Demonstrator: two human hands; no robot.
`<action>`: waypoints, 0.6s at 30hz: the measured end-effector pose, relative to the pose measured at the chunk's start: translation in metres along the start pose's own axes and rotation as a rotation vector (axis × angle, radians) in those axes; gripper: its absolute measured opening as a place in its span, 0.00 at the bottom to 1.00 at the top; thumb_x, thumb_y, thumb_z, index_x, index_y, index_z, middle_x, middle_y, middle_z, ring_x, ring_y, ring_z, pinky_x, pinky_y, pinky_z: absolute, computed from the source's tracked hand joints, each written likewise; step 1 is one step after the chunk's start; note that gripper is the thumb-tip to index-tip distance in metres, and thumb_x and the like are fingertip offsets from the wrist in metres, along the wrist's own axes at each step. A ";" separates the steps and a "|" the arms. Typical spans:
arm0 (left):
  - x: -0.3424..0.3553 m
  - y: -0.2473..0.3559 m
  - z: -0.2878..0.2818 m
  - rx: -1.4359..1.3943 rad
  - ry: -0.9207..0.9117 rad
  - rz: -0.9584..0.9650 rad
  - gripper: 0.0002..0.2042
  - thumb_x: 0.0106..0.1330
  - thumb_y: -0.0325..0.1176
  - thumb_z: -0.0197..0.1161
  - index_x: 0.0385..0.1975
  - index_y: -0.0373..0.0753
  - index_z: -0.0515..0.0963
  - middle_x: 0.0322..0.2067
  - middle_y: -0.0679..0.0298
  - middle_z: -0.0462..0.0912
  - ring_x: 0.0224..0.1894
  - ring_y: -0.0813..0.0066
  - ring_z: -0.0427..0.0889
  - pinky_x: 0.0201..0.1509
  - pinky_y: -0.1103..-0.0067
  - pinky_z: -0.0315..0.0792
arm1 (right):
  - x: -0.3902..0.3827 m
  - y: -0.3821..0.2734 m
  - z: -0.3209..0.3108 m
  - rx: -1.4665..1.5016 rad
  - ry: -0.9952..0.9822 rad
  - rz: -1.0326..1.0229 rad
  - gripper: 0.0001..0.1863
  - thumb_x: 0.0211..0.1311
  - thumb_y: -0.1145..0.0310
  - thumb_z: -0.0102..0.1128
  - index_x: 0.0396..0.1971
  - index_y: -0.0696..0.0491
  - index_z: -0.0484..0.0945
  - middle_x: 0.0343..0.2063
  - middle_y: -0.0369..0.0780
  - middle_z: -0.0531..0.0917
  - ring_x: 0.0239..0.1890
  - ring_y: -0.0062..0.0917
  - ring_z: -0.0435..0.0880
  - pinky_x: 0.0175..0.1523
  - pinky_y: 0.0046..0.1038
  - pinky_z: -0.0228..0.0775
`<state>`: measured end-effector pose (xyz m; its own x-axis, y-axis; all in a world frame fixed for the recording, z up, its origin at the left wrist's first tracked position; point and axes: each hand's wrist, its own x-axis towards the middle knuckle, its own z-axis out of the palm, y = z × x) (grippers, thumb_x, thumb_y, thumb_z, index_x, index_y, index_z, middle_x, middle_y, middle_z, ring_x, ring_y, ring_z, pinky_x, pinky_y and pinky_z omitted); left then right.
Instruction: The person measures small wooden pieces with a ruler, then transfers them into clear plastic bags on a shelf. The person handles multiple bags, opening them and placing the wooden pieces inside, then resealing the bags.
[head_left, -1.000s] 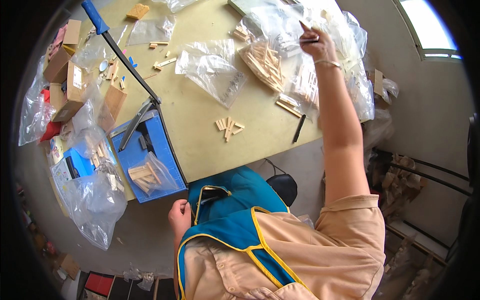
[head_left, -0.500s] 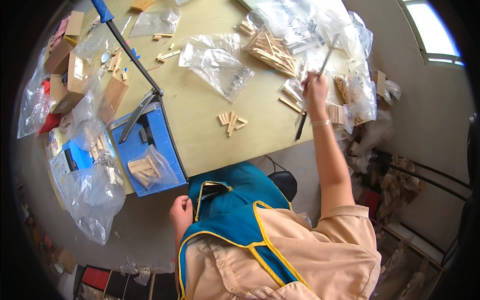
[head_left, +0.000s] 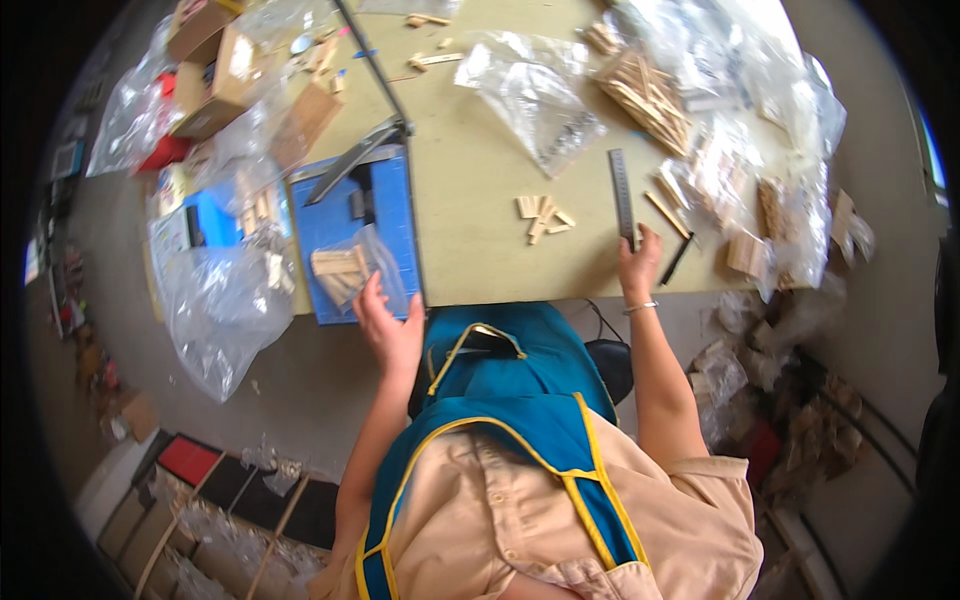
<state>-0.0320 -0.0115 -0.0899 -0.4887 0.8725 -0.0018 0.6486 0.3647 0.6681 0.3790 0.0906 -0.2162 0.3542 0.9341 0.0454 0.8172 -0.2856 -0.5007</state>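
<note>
My right hand [head_left: 640, 262], at the table's near edge, grips the lower end of a grey ruler [head_left: 622, 190] that points away from me. My left hand [head_left: 392, 328] is open, thumb and fingers apart, its fingertips at a clear bag of wooden strips [head_left: 340, 266]. Whether they press on the bag is hard to tell. That bag lies on a blue paper cutter [head_left: 390, 230], whose long blade arm [head_left: 375, 70] is raised. Between my hands, a small heap of short wooden strips [head_left: 543, 216] lies on the table. A black pen-like stick [head_left: 677, 258] is just right of my right hand.
An empty clear bag [head_left: 535, 105] lies farther back on the table [head_left: 470, 270]. Bundled wooden sticks [head_left: 645, 98] and crumpled plastic bags [head_left: 770, 85] cover the right side. Cardboard boxes [head_left: 215, 80] and a hanging plastic bag [head_left: 225, 320] are at the left.
My right hand has come down toward the near table edge with the ruler. The left hand has risen from beside my lap to the bag and opened. The whole view has shifted.
</note>
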 end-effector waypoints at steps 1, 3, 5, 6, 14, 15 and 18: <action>0.004 0.003 0.000 0.001 0.026 0.041 0.40 0.52 0.25 0.79 0.66 0.38 0.67 0.54 0.50 0.73 0.56 0.52 0.75 0.60 0.63 0.73 | 0.000 -0.007 -0.001 0.029 0.014 -0.029 0.25 0.58 0.76 0.70 0.56 0.58 0.77 0.48 0.48 0.79 0.52 0.41 0.79 0.60 0.38 0.72; 0.009 0.007 0.003 0.068 0.069 0.079 0.45 0.49 0.27 0.80 0.70 0.37 0.61 0.60 0.45 0.69 0.64 0.44 0.68 0.67 0.60 0.67 | -0.007 -0.027 0.000 0.118 -0.002 -0.146 0.24 0.58 0.75 0.70 0.55 0.58 0.76 0.52 0.49 0.78 0.58 0.46 0.76 0.64 0.42 0.69; 0.010 0.005 0.007 0.175 0.075 0.081 0.51 0.48 0.31 0.82 0.72 0.36 0.56 0.62 0.44 0.67 0.68 0.43 0.64 0.70 0.58 0.64 | -0.021 -0.054 0.002 0.201 -0.103 -0.185 0.23 0.57 0.77 0.69 0.54 0.57 0.76 0.54 0.49 0.78 0.59 0.46 0.76 0.65 0.41 0.69; 0.011 0.001 0.009 0.209 0.046 0.034 0.52 0.48 0.31 0.82 0.73 0.37 0.55 0.64 0.43 0.65 0.69 0.42 0.62 0.70 0.58 0.63 | -0.030 -0.070 0.004 0.248 -0.147 -0.223 0.23 0.57 0.78 0.69 0.54 0.57 0.76 0.54 0.49 0.78 0.59 0.46 0.76 0.65 0.41 0.69; 0.039 -0.071 -0.075 -0.133 0.344 -0.210 0.06 0.69 0.25 0.66 0.43 0.33 0.82 0.37 0.62 0.87 0.39 0.72 0.85 0.47 0.75 0.78 | -0.072 -0.143 -0.008 0.401 -0.432 -0.366 0.18 0.58 0.81 0.67 0.49 0.57 0.79 0.57 0.49 0.78 0.62 0.48 0.77 0.66 0.40 0.71; 0.042 -0.081 -0.099 -0.220 0.370 -0.229 0.06 0.71 0.24 0.65 0.44 0.33 0.82 0.38 0.63 0.86 0.40 0.76 0.83 0.47 0.76 0.77 | -0.069 -0.144 -0.010 0.416 -0.452 -0.324 0.17 0.58 0.81 0.67 0.48 0.57 0.79 0.57 0.49 0.79 0.61 0.47 0.77 0.65 0.40 0.71; 0.041 -0.097 -0.151 -0.366 0.272 -0.273 0.06 0.71 0.24 0.63 0.43 0.32 0.81 0.36 0.69 0.83 0.38 0.84 0.78 0.45 0.80 0.74 | -0.059 -0.145 -0.010 0.413 -0.474 -0.332 0.15 0.60 0.80 0.66 0.47 0.56 0.80 0.55 0.47 0.80 0.58 0.44 0.80 0.58 0.37 0.76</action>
<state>-0.2031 -0.0603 -0.0425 -0.7765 0.6281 -0.0509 0.2546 0.3867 0.8864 0.2442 0.0748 -0.1379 -0.1963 0.9772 -0.0811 0.5753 0.0478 -0.8165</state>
